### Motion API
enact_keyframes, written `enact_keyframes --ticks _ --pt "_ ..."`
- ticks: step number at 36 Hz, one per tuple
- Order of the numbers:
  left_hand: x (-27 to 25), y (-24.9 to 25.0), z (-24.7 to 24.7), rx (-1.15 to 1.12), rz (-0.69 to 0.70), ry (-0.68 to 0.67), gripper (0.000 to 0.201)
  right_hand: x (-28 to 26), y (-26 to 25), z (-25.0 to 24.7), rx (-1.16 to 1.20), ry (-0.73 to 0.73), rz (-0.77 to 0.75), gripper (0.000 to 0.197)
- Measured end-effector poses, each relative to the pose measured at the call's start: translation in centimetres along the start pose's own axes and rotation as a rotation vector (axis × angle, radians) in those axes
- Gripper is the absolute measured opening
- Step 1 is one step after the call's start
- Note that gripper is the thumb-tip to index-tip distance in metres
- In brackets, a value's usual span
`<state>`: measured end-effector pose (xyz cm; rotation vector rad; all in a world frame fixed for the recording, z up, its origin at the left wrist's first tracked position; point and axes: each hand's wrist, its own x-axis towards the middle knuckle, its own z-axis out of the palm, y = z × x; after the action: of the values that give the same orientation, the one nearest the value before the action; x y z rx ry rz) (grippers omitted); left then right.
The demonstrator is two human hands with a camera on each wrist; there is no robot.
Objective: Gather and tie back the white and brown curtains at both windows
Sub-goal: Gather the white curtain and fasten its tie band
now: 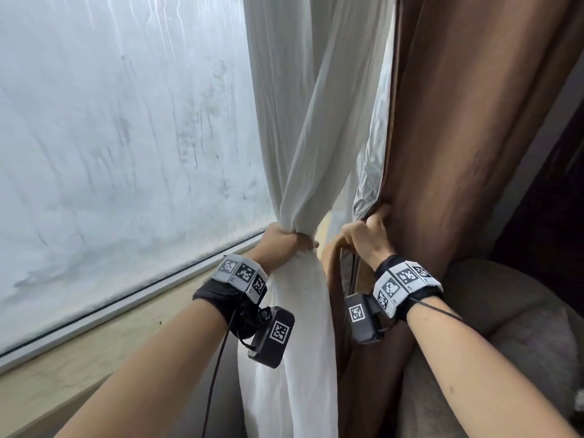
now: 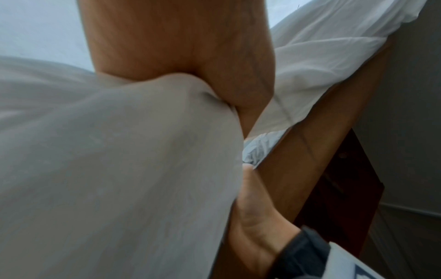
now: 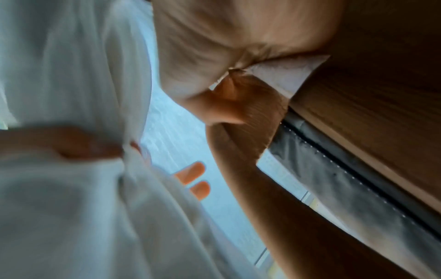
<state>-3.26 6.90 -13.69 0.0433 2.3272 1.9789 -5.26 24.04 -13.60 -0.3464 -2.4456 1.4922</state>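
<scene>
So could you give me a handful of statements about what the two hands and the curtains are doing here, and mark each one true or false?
1. The left hand grips the white curtain, bunched into a narrow waist. True.
2. The right hand hangs free, touching nothing. False: it grips the edge of the brown curtain.
3. The brown curtain has a pale lining on its window side. True.
4. A tie already circles the white curtain. False: only the hand holds it gathered.
5. The window glass is clear, with a street outside. False: it is fogged and streaked.
</scene>
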Motion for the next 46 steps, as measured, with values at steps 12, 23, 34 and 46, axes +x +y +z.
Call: enact_keyframes --ticks 12,23,34,46 --pt "3.8 0.0 0.1 -0.015 0.034 0.158 0.034 0.6 2.6 -5.2 0.277 0.126 0.017 0.026" --pt "3.7 2.8 7.8 -0.108 0.129 -0.201 0.049 0.0 3.8 -7.0 0.358 -0.254 0.044 0.017" --pt "4.7 3.3 10.1 -0.162 0.184 -0.186 0.026 1.0 3.3 -5.9 0.139 -0.328 -0.19 0.023" --pt "7.2 2.1 8.3 -0.099 0.26 0.091 0.022 2.2 4.6 -7.8 0.137 -0.225 -0.246 0.027"
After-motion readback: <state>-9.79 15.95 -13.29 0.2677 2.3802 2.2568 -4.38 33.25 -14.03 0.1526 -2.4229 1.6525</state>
